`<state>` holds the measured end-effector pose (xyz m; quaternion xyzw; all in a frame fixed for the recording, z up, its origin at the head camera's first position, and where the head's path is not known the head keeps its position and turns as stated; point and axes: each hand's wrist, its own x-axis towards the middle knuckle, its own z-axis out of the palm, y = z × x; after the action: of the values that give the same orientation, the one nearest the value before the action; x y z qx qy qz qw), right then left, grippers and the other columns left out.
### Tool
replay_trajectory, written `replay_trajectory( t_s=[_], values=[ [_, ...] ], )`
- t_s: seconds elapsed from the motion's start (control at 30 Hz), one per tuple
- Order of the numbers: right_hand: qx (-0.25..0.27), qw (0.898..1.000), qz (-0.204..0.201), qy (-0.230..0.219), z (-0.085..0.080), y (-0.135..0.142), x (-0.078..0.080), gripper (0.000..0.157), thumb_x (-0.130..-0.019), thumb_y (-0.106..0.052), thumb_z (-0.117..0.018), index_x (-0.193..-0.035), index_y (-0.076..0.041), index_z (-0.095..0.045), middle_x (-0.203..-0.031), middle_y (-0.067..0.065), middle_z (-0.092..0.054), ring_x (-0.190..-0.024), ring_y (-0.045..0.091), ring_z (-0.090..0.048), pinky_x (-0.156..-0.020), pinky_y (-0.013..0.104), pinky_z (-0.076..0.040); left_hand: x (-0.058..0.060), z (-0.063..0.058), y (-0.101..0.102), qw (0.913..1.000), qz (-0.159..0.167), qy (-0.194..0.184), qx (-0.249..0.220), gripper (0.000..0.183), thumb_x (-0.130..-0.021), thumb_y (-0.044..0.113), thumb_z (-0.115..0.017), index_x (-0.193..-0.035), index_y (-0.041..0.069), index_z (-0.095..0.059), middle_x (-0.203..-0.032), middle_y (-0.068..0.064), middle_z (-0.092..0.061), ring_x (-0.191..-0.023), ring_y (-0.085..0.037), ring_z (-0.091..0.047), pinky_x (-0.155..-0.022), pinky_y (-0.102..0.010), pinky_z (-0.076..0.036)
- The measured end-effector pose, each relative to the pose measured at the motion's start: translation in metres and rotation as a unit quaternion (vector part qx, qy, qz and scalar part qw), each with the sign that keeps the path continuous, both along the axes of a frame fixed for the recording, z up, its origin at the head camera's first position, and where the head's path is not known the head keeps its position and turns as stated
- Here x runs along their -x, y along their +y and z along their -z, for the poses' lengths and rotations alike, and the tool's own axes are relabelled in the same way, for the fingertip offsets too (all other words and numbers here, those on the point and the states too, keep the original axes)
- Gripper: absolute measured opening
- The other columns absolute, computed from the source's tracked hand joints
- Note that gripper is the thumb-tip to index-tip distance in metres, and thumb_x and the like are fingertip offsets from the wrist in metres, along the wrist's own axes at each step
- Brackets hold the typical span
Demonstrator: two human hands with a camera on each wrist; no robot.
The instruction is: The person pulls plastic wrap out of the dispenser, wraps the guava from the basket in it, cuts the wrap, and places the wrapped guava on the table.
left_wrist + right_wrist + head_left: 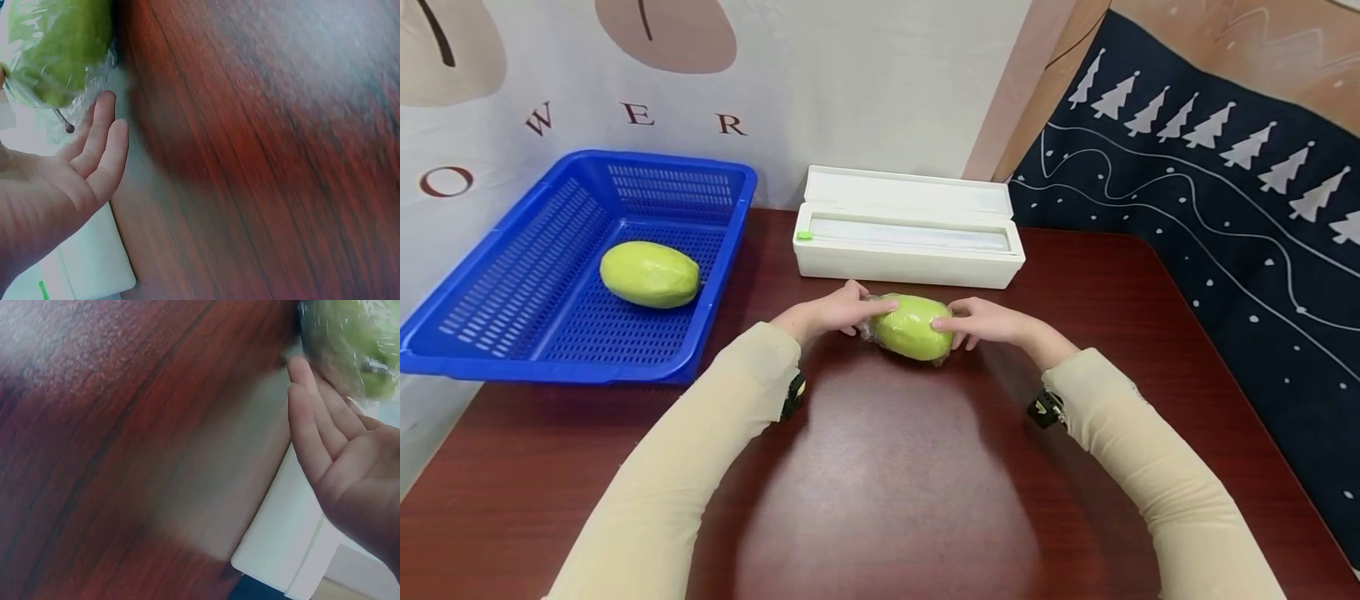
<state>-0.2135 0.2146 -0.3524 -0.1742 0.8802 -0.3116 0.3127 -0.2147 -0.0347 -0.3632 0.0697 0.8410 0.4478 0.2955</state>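
Observation:
A yellow-green papaya [913, 327] wrapped in clear plastic film lies between the two hands on the table. My left hand [838, 310] holds its left end, thumb laid over the top. At the opposite end my right hand [988, 322] grips it, the thumb also on top. In the left wrist view, bunched film and a short dark stem show on the papaya [59, 50] beside the left hand [69, 169]. Film glints on the papaya [350, 344] in the right wrist view, above the fingers of the right hand [350, 462].
Behind the hands stands a white film dispenser box [910, 265], its lid raised and a green slider at its left end. A blue basket [715, 333] at the left holds another papaya [650, 275]. The dark red table [880, 500] meets printed cloths at the back and right.

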Motion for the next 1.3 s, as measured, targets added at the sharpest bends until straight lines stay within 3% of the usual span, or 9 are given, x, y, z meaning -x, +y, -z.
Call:
replay_trajectory(
  t_s=[0.1, 0.27, 0.33, 0.47, 0.6, 0.7, 0.93, 1.07, 1.3],
  values=[
    [-0.023, 1.000, -0.008, 0.005, -0.001, 0.000, -0.003, 0.049, -0.093, -0.042, -0.046, -0.117, -0.001, -0.060, -0.089, 0.013, -0.069, -0.077, 0.018, -0.064, -0.064, 0.032, -0.054, 0.001, 0.003, 0.005, 0.9994, -0.023, -0.017, -0.020, 0.077, -0.092, 0.047, -0.048, -0.139, -0.005, -0.017, -0.133, -0.023, -0.035, -0.098, -0.021, -0.053, -0.086, -0.037, -0.052],
    [-0.039, 0.999, -0.002, -0.011, -0.003, -0.002, -0.007, 0.053, -0.094, -0.047, -0.041, -0.110, -0.003, -0.065, -0.092, 0.011, -0.070, -0.078, 0.018, -0.064, -0.061, 0.031, -0.053, 0.001, 0.003, 0.014, 0.9946, -0.073, -0.031, -0.066, 0.082, -0.092, 0.046, -0.049, -0.145, -0.002, -0.009, -0.146, -0.024, -0.024, -0.118, -0.029, -0.052, -0.092, -0.038, -0.050],
    [-0.034, 0.999, 0.006, -0.018, -0.004, -0.004, -0.008, 0.053, -0.094, -0.046, -0.042, -0.116, -0.002, -0.061, -0.100, 0.013, -0.067, -0.083, 0.019, -0.063, -0.063, 0.031, -0.054, 0.000, 0.001, 0.014, 0.9921, -0.089, -0.043, -0.077, 0.083, -0.091, 0.043, -0.052, -0.145, -0.002, -0.008, -0.146, -0.024, -0.023, -0.121, -0.032, -0.050, -0.094, -0.038, -0.049],
    [0.019, 0.999, 0.026, -0.027, -0.007, -0.009, -0.010, 0.057, -0.094, -0.038, -0.048, -0.137, -0.003, -0.039, -0.126, 0.018, -0.052, -0.101, 0.026, -0.060, -0.076, 0.035, -0.055, -0.007, -0.005, 0.013, 0.9850, -0.105, -0.097, -0.097, 0.087, -0.089, 0.038, -0.056, -0.143, -0.003, -0.003, -0.144, -0.024, -0.022, -0.120, -0.035, -0.050, -0.094, -0.039, -0.049],
    [0.059, 0.997, 0.031, -0.030, -0.008, -0.013, -0.011, 0.059, -0.093, -0.032, -0.051, -0.142, -0.005, -0.031, -0.140, 0.018, -0.041, -0.114, 0.030, -0.054, -0.086, 0.039, -0.053, -0.015, -0.010, 0.012, 0.9792, -0.107, -0.145, -0.094, 0.090, -0.090, 0.041, -0.054, -0.143, -0.003, 0.005, -0.143, -0.024, -0.024, -0.117, -0.038, -0.053, -0.092, -0.037, -0.051],
    [0.064, 0.997, 0.032, -0.030, -0.008, -0.015, -0.012, 0.056, -0.094, -0.031, -0.049, -0.140, -0.003, -0.035, -0.137, 0.018, -0.044, -0.109, 0.028, -0.056, -0.085, 0.039, -0.053, -0.019, -0.012, 0.011, 0.9783, -0.102, -0.158, -0.086, 0.088, -0.090, 0.042, -0.053, -0.143, -0.003, 0.000, -0.140, -0.027, -0.031, -0.117, -0.038, -0.053, -0.092, -0.038, -0.051],
    [0.059, 0.997, 0.040, -0.039, -0.011, -0.014, -0.014, 0.053, -0.094, -0.030, -0.047, -0.135, 0.003, -0.040, -0.124, 0.021, -0.053, -0.087, 0.020, -0.061, -0.080, 0.036, -0.055, -0.023, -0.009, 0.015, 0.9781, -0.052, -0.164, -0.118, 0.067, -0.091, 0.033, -0.052, -0.139, -0.003, -0.022, -0.134, -0.028, -0.037, -0.116, -0.037, -0.053, -0.097, -0.040, -0.047],
    [0.093, 0.991, 0.070, -0.073, -0.010, -0.011, -0.016, 0.053, -0.094, -0.027, -0.047, -0.132, 0.008, -0.039, -0.113, 0.021, -0.057, -0.080, 0.015, -0.063, -0.080, 0.036, -0.055, -0.025, -0.006, 0.023, 0.9731, -0.075, -0.161, -0.147, 0.067, -0.090, 0.027, -0.055, -0.139, 0.001, -0.017, -0.133, -0.026, -0.035, -0.109, -0.037, -0.053, -0.097, -0.042, -0.046],
    [0.156, 0.971, 0.121, -0.134, -0.010, 0.002, -0.023, 0.056, -0.094, -0.024, -0.046, -0.132, 0.014, -0.034, -0.100, 0.012, -0.060, -0.075, 0.011, -0.064, -0.079, 0.034, -0.055, -0.027, -0.008, 0.041, 0.9657, -0.088, -0.161, -0.184, 0.072, -0.090, 0.019, -0.057, -0.142, 0.008, -0.009, -0.141, -0.024, -0.028, -0.119, -0.045, -0.048, -0.098, -0.046, -0.045]
  ],
)
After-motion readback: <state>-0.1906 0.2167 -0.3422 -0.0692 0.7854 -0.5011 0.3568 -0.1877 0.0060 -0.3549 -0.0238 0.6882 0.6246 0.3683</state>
